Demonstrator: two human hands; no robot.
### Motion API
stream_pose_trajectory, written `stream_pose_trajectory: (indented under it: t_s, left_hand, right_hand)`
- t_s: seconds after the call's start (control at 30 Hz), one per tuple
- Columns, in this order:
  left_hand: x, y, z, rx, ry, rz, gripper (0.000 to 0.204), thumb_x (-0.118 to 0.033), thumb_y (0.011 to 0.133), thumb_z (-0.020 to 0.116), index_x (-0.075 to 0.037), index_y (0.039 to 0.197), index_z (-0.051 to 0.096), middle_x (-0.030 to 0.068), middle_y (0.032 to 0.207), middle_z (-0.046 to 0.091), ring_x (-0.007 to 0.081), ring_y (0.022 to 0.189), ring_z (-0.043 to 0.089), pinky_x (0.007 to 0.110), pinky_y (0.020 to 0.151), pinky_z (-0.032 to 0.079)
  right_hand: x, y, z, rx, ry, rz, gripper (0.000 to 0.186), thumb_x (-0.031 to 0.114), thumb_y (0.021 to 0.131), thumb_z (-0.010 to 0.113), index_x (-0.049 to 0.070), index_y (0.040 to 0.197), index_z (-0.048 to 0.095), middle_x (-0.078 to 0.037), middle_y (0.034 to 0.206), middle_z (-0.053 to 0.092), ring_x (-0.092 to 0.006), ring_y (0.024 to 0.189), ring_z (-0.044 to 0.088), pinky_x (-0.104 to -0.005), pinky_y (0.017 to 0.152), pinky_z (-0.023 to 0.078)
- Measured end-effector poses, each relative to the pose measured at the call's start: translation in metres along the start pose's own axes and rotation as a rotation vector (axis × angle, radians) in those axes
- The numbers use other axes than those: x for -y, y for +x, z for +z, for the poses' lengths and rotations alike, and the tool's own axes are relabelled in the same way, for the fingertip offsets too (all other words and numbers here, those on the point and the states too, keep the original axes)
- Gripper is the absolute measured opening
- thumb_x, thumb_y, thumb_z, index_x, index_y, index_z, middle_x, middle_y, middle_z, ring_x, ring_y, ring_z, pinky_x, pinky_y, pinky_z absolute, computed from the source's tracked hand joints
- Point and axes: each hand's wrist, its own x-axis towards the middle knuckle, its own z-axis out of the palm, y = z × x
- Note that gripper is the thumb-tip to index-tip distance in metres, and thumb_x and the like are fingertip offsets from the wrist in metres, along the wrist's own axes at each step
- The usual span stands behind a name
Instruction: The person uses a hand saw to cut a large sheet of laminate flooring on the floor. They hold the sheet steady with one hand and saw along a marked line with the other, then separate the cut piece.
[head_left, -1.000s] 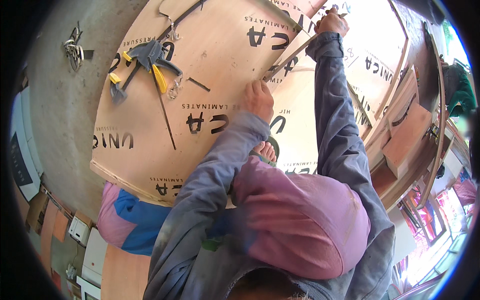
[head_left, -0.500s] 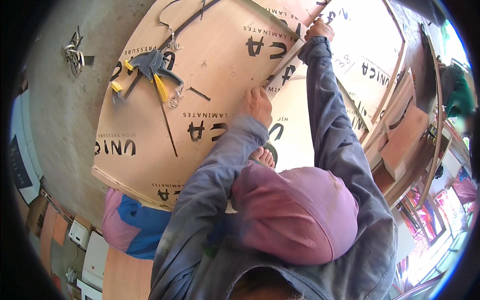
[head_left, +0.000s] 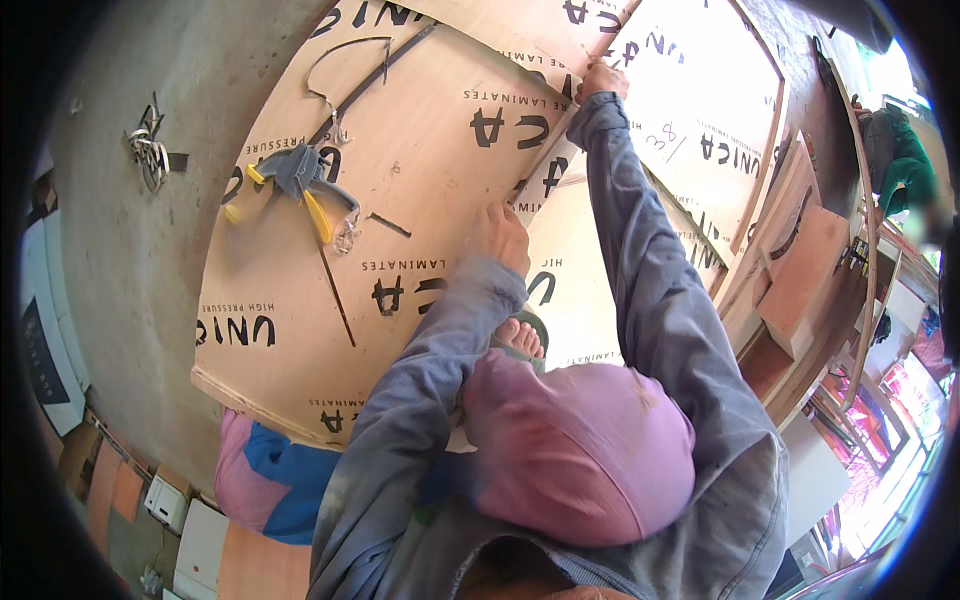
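Observation:
My left hand (head_left: 501,238) rests with curled fingers on a long thin straight strip (head_left: 543,154) lying across plywood panels (head_left: 275,270) that bear black printed markings. Farther up, my right hand (head_left: 604,82) is closed round the upper part of the same strip, near where several sheets meet. Left of my hands lie a grey-and-yellow bar clamp (head_left: 305,180), a dark bar (head_left: 365,85) and a thin curled wire (head_left: 318,60). My pink-clad knee (head_left: 580,450) and bare toes (head_left: 522,335) show between my forearms.
A tangle of metal scraps (head_left: 150,150) lies on the concrete floor (head_left: 130,260) at left. Wooden boxes and offcuts (head_left: 800,280) crowd the right, with a long curved strip (head_left: 866,260). A person in green (head_left: 900,175) is beyond them. Boards and white pieces (head_left: 200,550) lie lower left.
The view has shifted, so the panels and clamp sit lower in it. My right hand appears farther left and down, still on the strip; my left hand appears slightly lower.

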Motion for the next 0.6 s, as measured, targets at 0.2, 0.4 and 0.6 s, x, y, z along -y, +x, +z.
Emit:
stream_pose_trajectory:
  t_s: [0.2,0.4,0.6]
  left_hand:
    - [-0.014,0.035,0.013,-0.174,0.092,0.008,0.040,-0.008,0.074,0.064,0.008,0.110,0.055,0.0167,0.105,0.053,0.0314,0.100,0.052,0.040,0.088,0.046]
    - [-0.021,0.042,0.005,-0.174,0.127,0.027,0.041,-0.009,0.074,0.064,0.006,0.111,0.057,0.0150,0.103,0.054,0.0308,0.098,0.052,0.042,0.091,0.041]
    - [-0.018,0.041,0.009,-0.115,0.137,-0.009,0.042,-0.009,0.073,0.064,0.006,0.112,0.057,0.0155,0.104,0.055,0.0312,0.101,0.053,0.042,0.090,0.041]
  right_hand:
    - [0.025,0.001,-0.075,-0.339,0.031,-0.455,0.023,0.021,0.082,0.067,0.004,0.097,0.066,-0.014,0.080,0.066,-0.0275,0.073,0.065,-0.0408,0.063,0.052]
    - [0.037,-0.023,-0.086,-0.242,-0.142,-0.226,0.025,0.020,0.082,0.069,0.002,0.100,0.066,-0.016,0.088,0.070,-0.0288,0.077,0.070,-0.0393,0.065,0.057]
    - [0.050,-0.023,-0.057,-0.149,0.610,-0.014,0.019,0.017,0.088,0.060,-0.002,0.087,0.062,-0.013,0.063,0.060,-0.0244,0.050,0.062,-0.0388,0.040,0.047]
